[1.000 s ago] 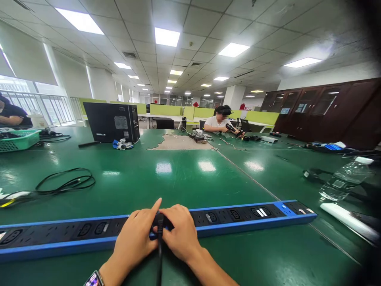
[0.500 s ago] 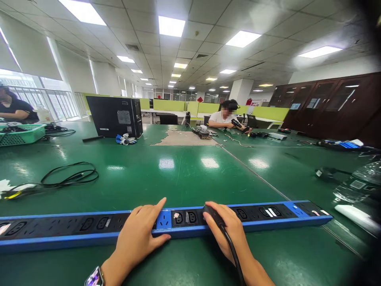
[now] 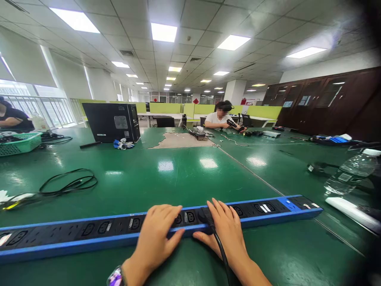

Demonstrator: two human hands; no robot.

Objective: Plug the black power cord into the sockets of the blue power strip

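A long blue and black power strip [image 3: 101, 229] lies across the green table in front of me. My left hand [image 3: 159, 232] straddles its middle, fingers over the far edge and thumb along the near side. Just to the right, a black plug [image 3: 204, 215] sits in one of the sockets, and its black power cord [image 3: 222, 250] runs down towards me, beside and partly over my right hand. My right hand [image 3: 228, 228] spans the strip next to that plug, with fingers stretched across the top and the thumb at the near edge. My palms are hidden.
A looped black cable [image 3: 70, 182] lies at the left, near a green basket [image 3: 22, 145]. Beyond stand a black computer case [image 3: 111, 121] and gloves [image 3: 123, 144]. A water bottle [image 3: 353, 172] and white object [image 3: 351, 212] are at the right. A co-worker [image 3: 222, 117] sits across.
My right hand has let go of the plug and spread its fingers over the strip beside it. My left hand has moved right along the strip, closer to the plug.
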